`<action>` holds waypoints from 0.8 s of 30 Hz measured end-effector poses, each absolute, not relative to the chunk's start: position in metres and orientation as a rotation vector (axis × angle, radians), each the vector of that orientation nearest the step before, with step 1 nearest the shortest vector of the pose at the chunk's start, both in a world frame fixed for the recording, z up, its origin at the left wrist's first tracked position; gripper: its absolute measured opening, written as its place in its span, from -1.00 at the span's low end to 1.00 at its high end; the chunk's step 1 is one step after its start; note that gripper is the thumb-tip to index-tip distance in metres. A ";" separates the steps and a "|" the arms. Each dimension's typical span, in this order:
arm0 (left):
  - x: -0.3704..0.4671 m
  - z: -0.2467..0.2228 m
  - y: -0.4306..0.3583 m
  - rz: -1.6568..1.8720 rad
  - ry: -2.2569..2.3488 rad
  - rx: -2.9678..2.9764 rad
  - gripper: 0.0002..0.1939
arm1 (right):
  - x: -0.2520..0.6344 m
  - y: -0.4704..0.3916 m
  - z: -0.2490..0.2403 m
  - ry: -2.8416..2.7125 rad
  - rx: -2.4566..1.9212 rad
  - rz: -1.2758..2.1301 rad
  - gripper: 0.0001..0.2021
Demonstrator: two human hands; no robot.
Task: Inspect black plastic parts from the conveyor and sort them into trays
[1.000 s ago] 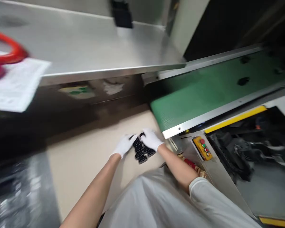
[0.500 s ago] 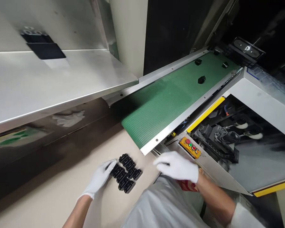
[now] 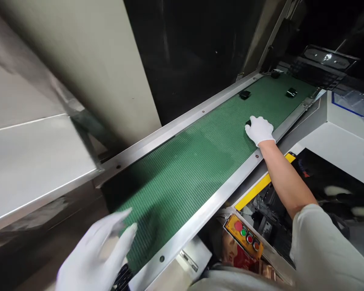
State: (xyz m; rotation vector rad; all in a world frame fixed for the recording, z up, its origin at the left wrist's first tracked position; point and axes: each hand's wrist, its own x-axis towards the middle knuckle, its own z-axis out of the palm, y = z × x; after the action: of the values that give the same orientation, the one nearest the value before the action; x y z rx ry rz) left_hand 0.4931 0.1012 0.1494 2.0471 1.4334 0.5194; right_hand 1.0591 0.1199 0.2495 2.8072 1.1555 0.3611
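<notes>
My right hand (image 3: 259, 130), in a white glove, reaches over the green conveyor belt (image 3: 197, 161) and is closed on a small black part (image 3: 248, 122), which shows at its fingertips. Near the belt's lower left end, my gloved left hand (image 3: 100, 246) is raised with thumb and fingers apart, holding nothing. Beneath it, a few black pieces (image 3: 121, 278) show partly at the bottom edge. Farther up the belt lie more black parts, one by the far rail (image 3: 244, 94) and one toward the right (image 3: 291, 92).
At the left a metal shelf (image 3: 42, 157) juts toward the belt. Below the belt's near rail sits a yellow button box (image 3: 243, 236). To the right stands a machine with a yellow-edged opening (image 3: 253, 191). A dark panel (image 3: 188, 52) rises behind the belt.
The view has swung toward the belt. My right hand has moved from beside the button box up to the black part on the belt. My left hand has left the grouped black pieces.
</notes>
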 end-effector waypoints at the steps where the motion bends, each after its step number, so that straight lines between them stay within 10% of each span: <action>1: 0.538 0.176 0.121 0.609 1.321 2.089 -0.55 | 1.062 0.119 0.246 1.174 2.825 0.348 -0.66; 11: 1.007 0.264 0.303 0.429 0.519 2.879 -0.01 | 1.078 0.115 0.210 1.457 2.958 0.427 -0.44; 14: 1.097 0.264 0.323 0.292 0.547 2.994 0.11 | 1.080 0.114 0.200 1.533 3.024 0.479 -0.64; 24: 1.110 0.254 0.326 0.394 0.489 2.823 -0.46 | 1.065 0.124 0.227 1.430 2.951 0.282 -0.55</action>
State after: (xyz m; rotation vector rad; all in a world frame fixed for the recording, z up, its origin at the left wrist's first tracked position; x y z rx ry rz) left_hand 1.1098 0.3265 0.2537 2.8233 0.4891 0.3945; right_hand 1.0648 0.1242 0.2266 2.9505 1.4299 0.2824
